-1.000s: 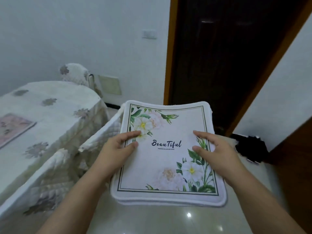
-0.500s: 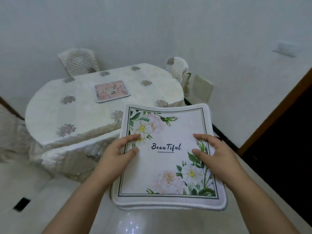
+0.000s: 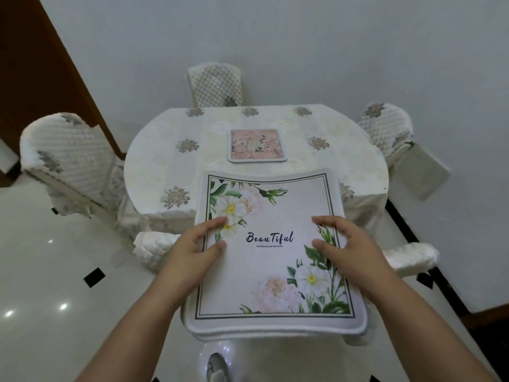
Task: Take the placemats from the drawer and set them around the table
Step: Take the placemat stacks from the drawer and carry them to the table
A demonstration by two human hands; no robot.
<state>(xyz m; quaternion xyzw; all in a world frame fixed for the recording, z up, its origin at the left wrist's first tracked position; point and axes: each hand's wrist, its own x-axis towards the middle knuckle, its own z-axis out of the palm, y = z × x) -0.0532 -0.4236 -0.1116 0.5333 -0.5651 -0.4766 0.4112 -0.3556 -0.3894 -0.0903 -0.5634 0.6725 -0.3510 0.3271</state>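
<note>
A: Several mats (image 3: 275,257), stacked, pinched at both side edges by your left hand (image 3: 190,249) and right hand (image 3: 355,252).
B: What changed?
A: You swung round; the surface (image 3: 165,166) now lies squarely ahead, just past the mats. Laying can probably start.

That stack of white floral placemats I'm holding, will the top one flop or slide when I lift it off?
Probably floppy: the stack of white floral placemats bows along its far edge beyond the left hand and right hand. Likely light, since fingers alone pinch it. Its matte surface suggests little sliding.
</note>
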